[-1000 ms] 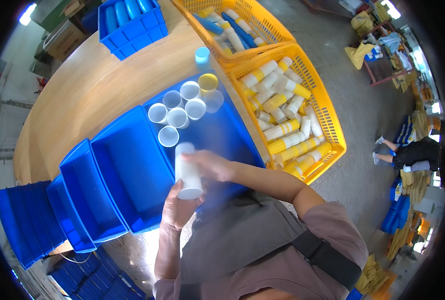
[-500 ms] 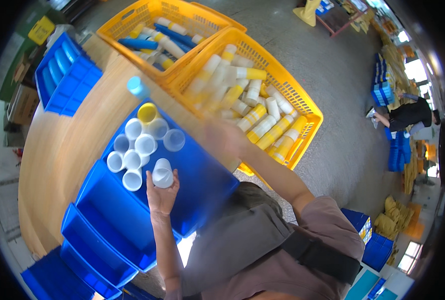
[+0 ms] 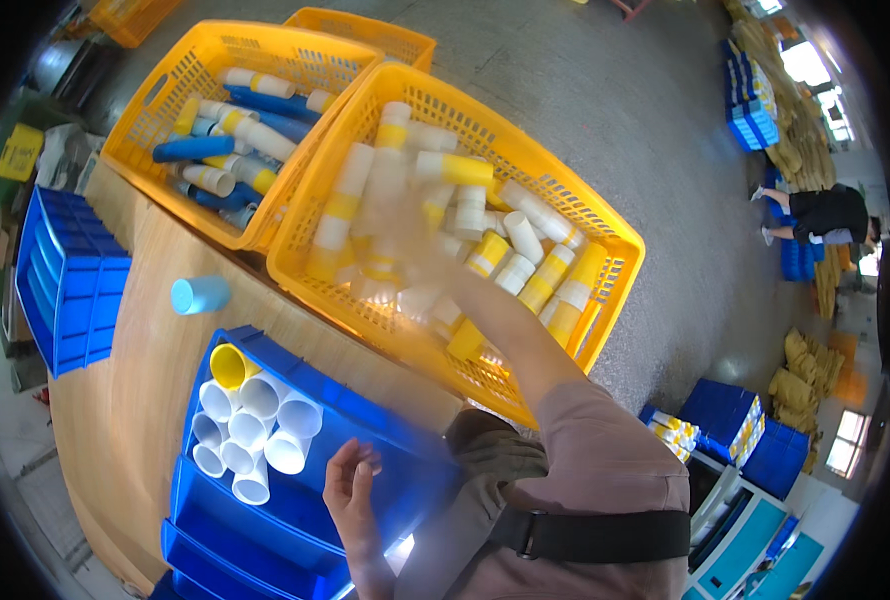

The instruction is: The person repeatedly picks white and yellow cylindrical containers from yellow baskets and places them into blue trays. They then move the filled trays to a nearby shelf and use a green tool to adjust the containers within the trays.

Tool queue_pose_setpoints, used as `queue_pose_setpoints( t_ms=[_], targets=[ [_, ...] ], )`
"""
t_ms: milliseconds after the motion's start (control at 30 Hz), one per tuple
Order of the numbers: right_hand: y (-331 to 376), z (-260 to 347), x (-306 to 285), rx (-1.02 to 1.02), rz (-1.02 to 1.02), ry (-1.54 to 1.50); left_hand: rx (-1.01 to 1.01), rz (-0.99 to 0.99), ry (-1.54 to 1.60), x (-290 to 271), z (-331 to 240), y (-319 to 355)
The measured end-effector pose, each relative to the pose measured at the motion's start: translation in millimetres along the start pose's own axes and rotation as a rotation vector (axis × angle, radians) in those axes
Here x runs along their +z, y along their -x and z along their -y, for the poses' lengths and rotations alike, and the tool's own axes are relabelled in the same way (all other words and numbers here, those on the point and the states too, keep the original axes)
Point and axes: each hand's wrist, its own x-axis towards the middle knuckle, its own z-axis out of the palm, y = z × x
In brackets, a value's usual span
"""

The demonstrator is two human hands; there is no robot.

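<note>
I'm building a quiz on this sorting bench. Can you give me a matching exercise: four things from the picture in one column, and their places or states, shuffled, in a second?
Things:
1. yellow tube
2. light blue tube
3. left hand
4. right hand

Places or states:
A. alone on the wooden table
B. blurred, reaching into the near yellow basket
C. open and holding nothing, over the blue bin
D. upright in the bin's far corner, beside the white tubes

Pairs: 1-D, 2-A, 3-C, 4-B
</note>
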Motion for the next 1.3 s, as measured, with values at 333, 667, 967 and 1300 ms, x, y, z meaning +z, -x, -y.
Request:
queue_pose_setpoints(
  t_ms=[333,667,967,1300],
  targets=[
    [35,49,-99,-0.473,0.130,-0.052,0.093,-0.180,0.278,50,-29,-69],
    [2,-139,-32,0.105,0.155,0.131,-0.385,0.061,0.901,-56,29,52],
    [178,25,-131,0.158,0.206,-0.305,0.084,0.040,0.251,-113,76,13],
    [339,249,-176,-0.822,0.386,-0.257,-0.267,0.478,0.883,-133,41,100]
  ],
)
